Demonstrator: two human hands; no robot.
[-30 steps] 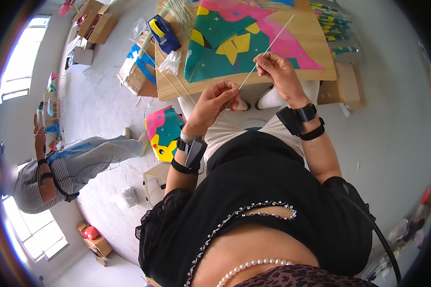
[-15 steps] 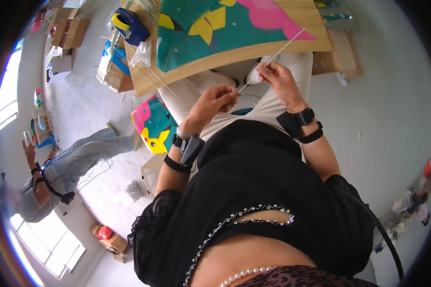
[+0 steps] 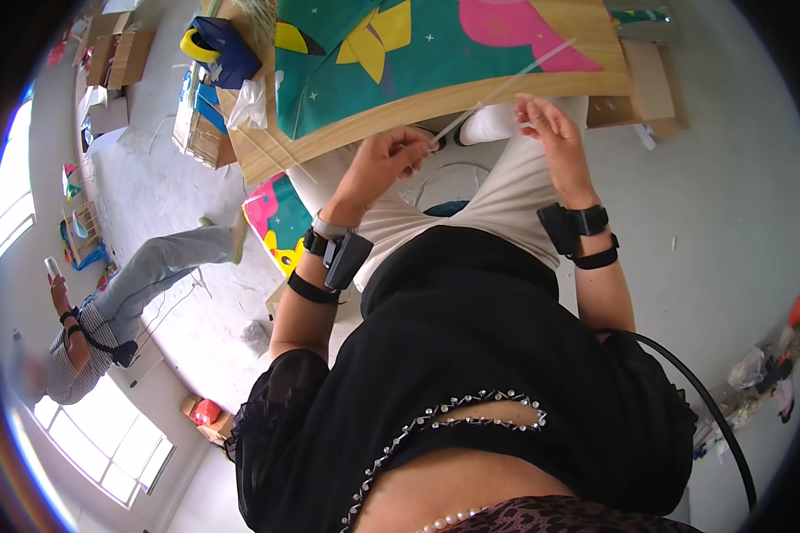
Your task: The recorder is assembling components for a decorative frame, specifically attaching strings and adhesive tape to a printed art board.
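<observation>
A thin whitish rod [image 3: 507, 86] slants up and to the right over the table's near edge. Its lower end is pinched in the fingers of my left hand [image 3: 384, 167]. My right hand [image 3: 553, 138] is raised just right of the rod, fingers apart and bent, holding nothing. Beyond both hands a glossy green sheet [image 3: 418, 75] with yellow and pink shapes lies on the wooden table [image 3: 364, 124]. A similar printed sheet [image 3: 276, 222] hangs or lies lower, left of my knees; what supports it is partly hidden.
On the table's left stands a blue tape dispenser [image 3: 227, 55] with a yellow roll, near a crumpled white bag [image 3: 249, 105] and several thin rods [image 3: 271, 151]. An open carton [image 3: 644, 84] stands at the right. Another person [image 3: 107, 324] holding a phone is at far left.
My right hand has let go of the rod and moved right and up. My left hand, still gripping the rod, has shifted slightly left and up.
</observation>
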